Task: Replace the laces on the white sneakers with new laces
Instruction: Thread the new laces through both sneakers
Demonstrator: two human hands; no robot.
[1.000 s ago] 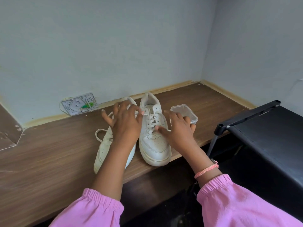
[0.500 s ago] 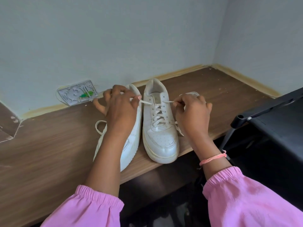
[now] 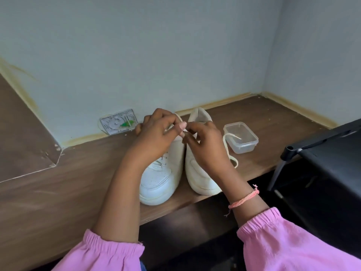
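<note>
Soft, limp, light lace [image 3: 227, 151] at centre frame, pinched by left hand [image 3: 156, 137] and right hand [image 3: 205, 145]; best gripped near its stiff tip.

The sneakers [image 3: 162, 178] are white, the table [image 3: 58, 192] is brown with wood grain, the sleeves [image 3: 293, 245] are pink, the bracelet [image 3: 244, 200] is orange-pink, the box [image 3: 241, 141] is clear.

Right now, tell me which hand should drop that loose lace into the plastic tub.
Right hand, probably. The plastic tub sits just to its right on the shelf, and the loose lace trails out beside it. The left hand would have to cross both sneakers.
</note>
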